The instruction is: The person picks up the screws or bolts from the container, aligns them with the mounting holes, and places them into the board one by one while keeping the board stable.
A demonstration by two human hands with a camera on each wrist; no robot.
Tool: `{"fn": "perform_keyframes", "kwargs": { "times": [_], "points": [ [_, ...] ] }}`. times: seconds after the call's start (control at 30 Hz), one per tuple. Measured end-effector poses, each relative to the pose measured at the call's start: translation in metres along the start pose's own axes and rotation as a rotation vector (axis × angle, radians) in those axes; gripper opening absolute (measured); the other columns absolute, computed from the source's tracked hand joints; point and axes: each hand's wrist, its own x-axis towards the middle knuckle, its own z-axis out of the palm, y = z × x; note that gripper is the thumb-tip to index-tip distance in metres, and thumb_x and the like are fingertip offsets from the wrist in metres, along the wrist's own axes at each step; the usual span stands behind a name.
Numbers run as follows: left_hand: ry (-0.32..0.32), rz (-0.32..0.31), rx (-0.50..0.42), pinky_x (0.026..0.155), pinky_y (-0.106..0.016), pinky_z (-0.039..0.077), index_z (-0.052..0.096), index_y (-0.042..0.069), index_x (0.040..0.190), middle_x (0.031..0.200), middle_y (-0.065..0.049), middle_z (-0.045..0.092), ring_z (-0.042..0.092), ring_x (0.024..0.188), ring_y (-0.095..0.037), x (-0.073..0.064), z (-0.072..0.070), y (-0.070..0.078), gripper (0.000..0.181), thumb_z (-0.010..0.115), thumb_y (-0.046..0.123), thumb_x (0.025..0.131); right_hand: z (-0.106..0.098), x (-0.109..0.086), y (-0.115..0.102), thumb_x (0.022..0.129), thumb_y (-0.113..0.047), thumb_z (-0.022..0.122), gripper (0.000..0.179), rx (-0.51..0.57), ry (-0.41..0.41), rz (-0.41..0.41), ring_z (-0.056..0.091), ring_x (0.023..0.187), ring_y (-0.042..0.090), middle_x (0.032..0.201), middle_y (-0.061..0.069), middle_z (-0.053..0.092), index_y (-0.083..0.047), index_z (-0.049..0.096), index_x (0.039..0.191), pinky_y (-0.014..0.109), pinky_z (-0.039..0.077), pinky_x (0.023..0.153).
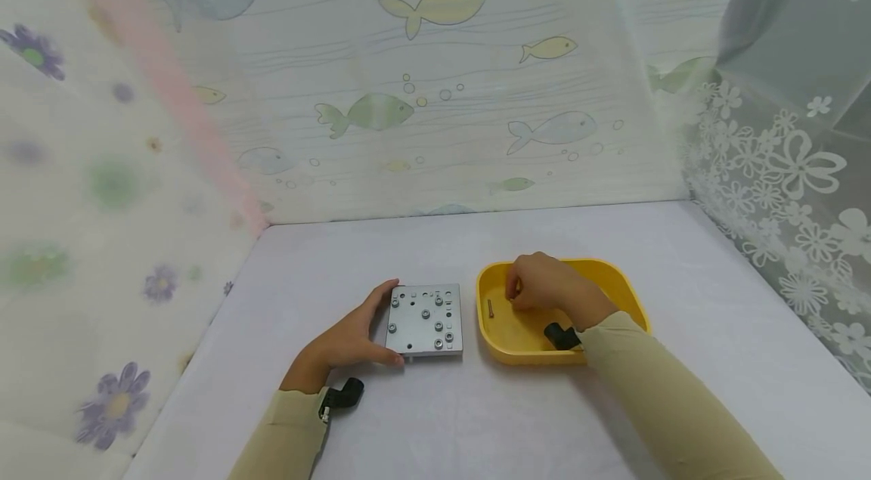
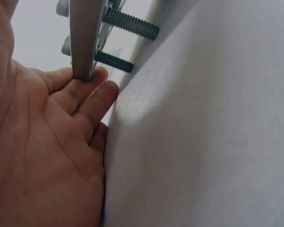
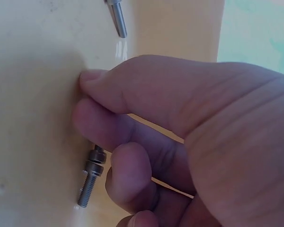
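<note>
My left hand (image 1: 350,332) grips the left side of a silvery metal plate (image 1: 411,321), thumb at the near corner and fingertips at the far one. Several socket-head screws (image 1: 426,314) stand in its holes. Threaded ends (image 2: 132,26) stick out beneath the plate in the left wrist view. My right hand (image 1: 544,283) reaches into a yellow tray (image 1: 503,348) with its fingers curled and fingertips near the bottom. One screw (image 3: 118,19) lies beyond the thumb. Two screw heads meet beside the fingers, one screw (image 3: 87,187) pointing away, the other partly hidden. Whether the fingertips pinch anything is unclear.
A white cloth covers the table (image 1: 422,419). Behind it hangs a curtain (image 1: 435,125) with printed fish, and a lace curtain (image 1: 803,200) hangs at the right. Dark wrist cameras (image 1: 350,392) sit at both cuffs. The tray's raised rim surrounds the right hand.
</note>
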Motion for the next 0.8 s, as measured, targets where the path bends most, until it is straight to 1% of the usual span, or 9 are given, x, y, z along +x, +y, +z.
{"fn": "perform_keyframes", "kwargs": {
  "times": [0.23,0.5,0.63,0.8],
  "points": [
    [-0.003,-0.009,0.010,0.129,-0.053,0.011,0.015,0.026,0.166,0.171,0.006,0.022,0.014,0.161,-0.019,-0.0003,-0.0004,0.0021,0.134,0.098,0.039,0.062,-0.0008,-0.0016,-0.0014,0.087,-0.010,0.077,0.013,-0.043,0.009,-0.010,0.060,0.083,0.018,0.097,-0.004,0.070,-0.020,0.078,0.096,0.032,0.055,0.079],
    [-0.001,0.006,0.009,0.129,-0.054,0.011,0.014,0.025,0.166,0.172,0.003,0.020,0.012,0.161,-0.021,-0.0008,-0.0025,0.0010,0.135,0.098,0.040,0.062,-0.0020,-0.0020,-0.0059,0.089,-0.014,0.078,0.009,-0.059,0.006,-0.007,0.059,0.082,0.018,0.096,-0.004,0.070,-0.020,0.078,0.095,0.031,0.053,0.075],
    [-0.002,0.002,0.010,0.129,-0.054,0.011,0.014,0.026,0.166,0.171,0.006,0.022,0.013,0.161,-0.019,-0.0003,-0.0015,-0.0002,0.135,0.098,0.039,0.062,-0.0016,-0.0030,-0.0066,0.089,-0.014,0.078,0.009,-0.073,0.006,-0.005,0.059,0.082,0.018,0.095,-0.005,0.069,-0.021,0.078,0.094,0.031,0.053,0.076],
    [-0.002,0.008,0.008,0.129,-0.054,0.011,0.015,0.026,0.166,0.171,0.006,0.023,0.015,0.160,-0.019,0.0004,-0.0007,-0.0001,0.134,0.098,0.038,0.062,-0.0015,-0.0030,-0.0053,0.088,-0.015,0.078,0.008,-0.102,0.024,-0.016,0.059,0.080,0.017,0.092,-0.006,0.069,-0.022,0.078,0.091,0.031,0.052,0.073]
  ]
}}
